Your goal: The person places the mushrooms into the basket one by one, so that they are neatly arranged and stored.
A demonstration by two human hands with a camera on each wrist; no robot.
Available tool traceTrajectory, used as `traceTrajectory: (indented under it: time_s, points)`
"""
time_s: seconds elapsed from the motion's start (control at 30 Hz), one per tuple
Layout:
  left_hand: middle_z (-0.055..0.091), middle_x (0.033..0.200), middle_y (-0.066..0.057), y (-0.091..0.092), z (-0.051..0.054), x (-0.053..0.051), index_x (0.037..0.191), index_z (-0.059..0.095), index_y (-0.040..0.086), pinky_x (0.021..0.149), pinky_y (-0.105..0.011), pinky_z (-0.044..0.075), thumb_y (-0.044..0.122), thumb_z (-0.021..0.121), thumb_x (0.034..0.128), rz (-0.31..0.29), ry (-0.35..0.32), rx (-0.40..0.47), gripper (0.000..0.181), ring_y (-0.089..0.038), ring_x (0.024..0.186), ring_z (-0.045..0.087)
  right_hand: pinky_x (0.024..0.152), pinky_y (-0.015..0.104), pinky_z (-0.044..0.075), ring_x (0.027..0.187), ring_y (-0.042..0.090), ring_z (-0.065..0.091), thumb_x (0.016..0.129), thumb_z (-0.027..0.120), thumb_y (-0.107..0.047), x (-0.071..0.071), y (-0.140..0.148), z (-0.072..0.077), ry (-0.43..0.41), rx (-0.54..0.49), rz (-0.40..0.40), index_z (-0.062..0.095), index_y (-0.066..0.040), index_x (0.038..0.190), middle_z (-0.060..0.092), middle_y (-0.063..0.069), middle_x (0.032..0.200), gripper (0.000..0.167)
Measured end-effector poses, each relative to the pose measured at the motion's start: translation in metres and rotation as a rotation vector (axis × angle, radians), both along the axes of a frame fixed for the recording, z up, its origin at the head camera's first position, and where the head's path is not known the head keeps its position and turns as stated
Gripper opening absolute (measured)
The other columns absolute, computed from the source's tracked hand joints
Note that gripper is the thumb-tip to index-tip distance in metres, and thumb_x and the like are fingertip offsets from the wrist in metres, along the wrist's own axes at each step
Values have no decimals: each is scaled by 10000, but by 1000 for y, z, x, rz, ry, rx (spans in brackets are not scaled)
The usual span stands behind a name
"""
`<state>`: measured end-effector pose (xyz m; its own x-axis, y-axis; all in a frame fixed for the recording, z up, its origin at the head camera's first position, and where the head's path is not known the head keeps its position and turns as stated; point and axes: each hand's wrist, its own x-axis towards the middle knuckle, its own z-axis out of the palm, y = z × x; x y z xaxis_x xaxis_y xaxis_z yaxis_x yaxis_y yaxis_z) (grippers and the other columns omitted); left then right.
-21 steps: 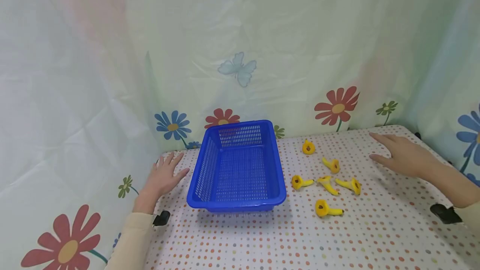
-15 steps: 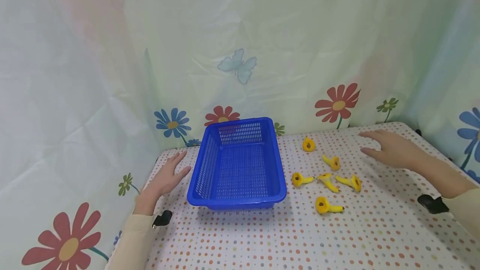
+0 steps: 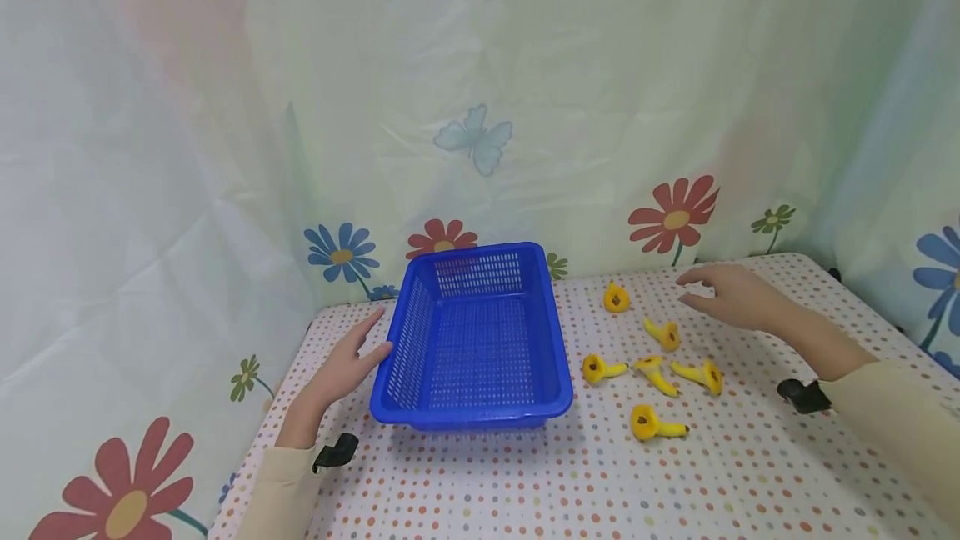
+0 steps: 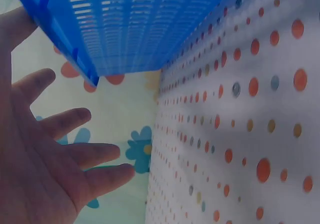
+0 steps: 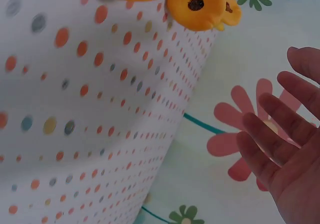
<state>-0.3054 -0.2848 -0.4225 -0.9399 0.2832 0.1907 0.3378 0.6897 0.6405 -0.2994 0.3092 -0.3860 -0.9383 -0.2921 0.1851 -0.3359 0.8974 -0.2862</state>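
A blue plastic basket (image 3: 480, 417) with slotted walls stands on the table. My left hand (image 3: 341, 369) is at its left side, fingers extended, thumb at the rim. In the left wrist view the thumb meets the basket's edge (image 4: 55, 33) while the other fingers (image 4: 102, 154) are spread apart. Several yellow trumpet-shaped pieces with dark centres lie right of the basket, among them a back one (image 3: 617, 298), a front one (image 3: 656, 423) and a right one (image 3: 701, 373). My right hand (image 3: 738, 297) hovers beyond their right side, fingers loosely bent, holding nothing.
White dotted cloth covers the table (image 3: 510, 490). A pale curtain (image 3: 585, 107) printed with flowers and butterflies hangs close behind it and along both sides. Black straps with small devices are on both wrists, such as the right wrist device (image 3: 804, 396).
My right hand has moved left, nearer to the yellow pieces. My left hand has shifted right, bringing its thumb to the basket's rim. The yellow pieces lie as before.
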Motion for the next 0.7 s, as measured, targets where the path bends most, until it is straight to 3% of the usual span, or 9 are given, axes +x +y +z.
traceTrajectory:
  time_s: [0.17,0.33,0.43,0.57,0.63,0.7]
  points:
    - [251,1562,-157,6,0,1,1550,250,193,1033,-567,328,432,564,967,-31,-41,75,704,-429,1364,320,796,543,497,1003,420,579,900,681,-173,-16,-12,-1,-11,-47,22,635,48,1179,633,239,1129,358]
    - [228,1558,-199,11,-3,4,1559,215,191,946,-541,436,329,572,984,-75,-141,193,691,-474,1279,422,819,531,499,1014,418,583,909,660,-151,-32,-28,-10,-38,-109,42,632,41,1184,635,236,1139,336]
    - [214,1561,-204,16,3,7,1561,192,149,933,-529,452,253,544,1004,-111,-199,256,667,-461,1324,367,830,534,495,1020,428,576,911,653,-126,-39,-39,-12,-63,-159,40,624,48,1186,617,266,1153,326]
    - [237,1553,-204,18,-4,3,1557,211,145,954,-546,430,190,497,1022,-136,-230,348,608,-444,1351,324,844,534,492,1044,445,565,914,649,-94,-50,-49,-16,-88,-211,28,613,59,1187,595,291,1171,315]
    - [268,1539,-198,16,-15,-3,1555,226,195,951,-539,435,194,488,1025,-143,-246,412,591,-432,1322,371,849,535,489,1056,452,558,916,645,-86,-57,-51,-20,-97,-222,21,606,65,1190,589,296,1173,315]
    - [286,1523,-208,17,-20,-3,1555,216,225,935,-528,451,202,474,1029,-160,-268,479,585,-429,1289,412,857,539,484,1067,452,551,925,634,-88,-63,-53,-24,-111,-235,18,599,67,1199,583,297,1183,317]
